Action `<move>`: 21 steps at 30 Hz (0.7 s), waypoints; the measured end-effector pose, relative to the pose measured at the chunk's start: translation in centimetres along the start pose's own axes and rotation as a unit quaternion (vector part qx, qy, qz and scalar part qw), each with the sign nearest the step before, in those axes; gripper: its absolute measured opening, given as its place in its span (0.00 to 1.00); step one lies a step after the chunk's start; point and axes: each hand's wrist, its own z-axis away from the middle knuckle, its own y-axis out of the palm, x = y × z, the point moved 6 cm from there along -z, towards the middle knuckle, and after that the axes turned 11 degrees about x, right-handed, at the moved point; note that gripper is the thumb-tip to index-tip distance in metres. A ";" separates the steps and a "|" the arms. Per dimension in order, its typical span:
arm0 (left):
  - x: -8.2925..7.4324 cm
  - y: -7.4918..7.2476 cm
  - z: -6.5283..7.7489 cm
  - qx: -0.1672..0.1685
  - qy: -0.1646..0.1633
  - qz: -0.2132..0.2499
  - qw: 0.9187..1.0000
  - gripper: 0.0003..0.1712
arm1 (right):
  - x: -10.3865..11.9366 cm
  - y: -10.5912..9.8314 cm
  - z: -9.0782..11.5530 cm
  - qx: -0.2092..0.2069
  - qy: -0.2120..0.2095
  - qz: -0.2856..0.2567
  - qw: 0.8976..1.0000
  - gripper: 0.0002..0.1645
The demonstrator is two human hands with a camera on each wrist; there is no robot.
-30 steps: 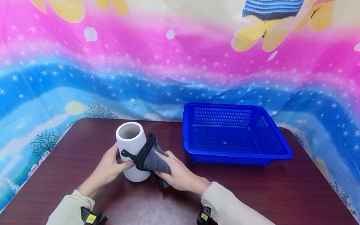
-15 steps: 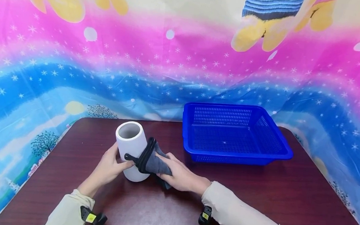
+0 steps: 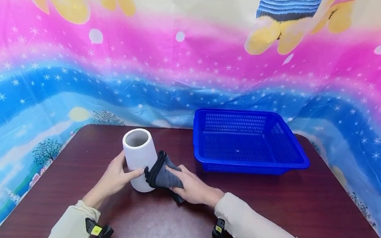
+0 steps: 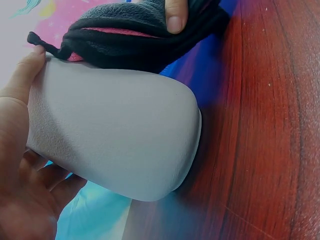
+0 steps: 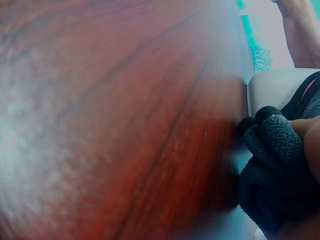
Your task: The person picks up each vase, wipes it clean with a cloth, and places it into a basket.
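Note:
A white vase (image 3: 139, 156) with a wide open mouth stands on the table, left of the middle. My left hand (image 3: 118, 171) grips its left side, thumb in front and fingers behind, as the left wrist view shows on the vase (image 4: 120, 130). In my right hand (image 3: 193, 185) is a bunched grey cloth (image 3: 168, 177) with black edging, pressed against the vase's right side. A black loop on the cloth reaches my left thumb. Pink lining shows between the folds of the cloth (image 4: 120, 42) in the left wrist view. The right fingertips are partly hidden by the cloth.
A blue perforated plastic basket (image 3: 247, 163) stands at the back right of the dark red wooden table (image 3: 167, 226). Behind the table hangs a colourful printed cloth backdrop (image 3: 168, 64). Each sleeve bears a small black wrist camera.
My right hand has slid the cloth slightly down and to the right along the vase, drawing the black loop back toward my left thumb. The left hand and the vase stay in place.

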 end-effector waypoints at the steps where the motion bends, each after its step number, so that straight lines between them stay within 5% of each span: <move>1: 0.0 0.0 0.0 0.000 0.001 -0.001 1.000 0.42 | 0.0 0.0 0.0 0.002 0.003 0.002 1.000 0.42; 21: -0.1 0.1 -0.1 -0.001 -0.001 -0.004 1.000 0.42 | -0.3 -0.2 0.6 0.077 0.057 0.038 0.995 0.39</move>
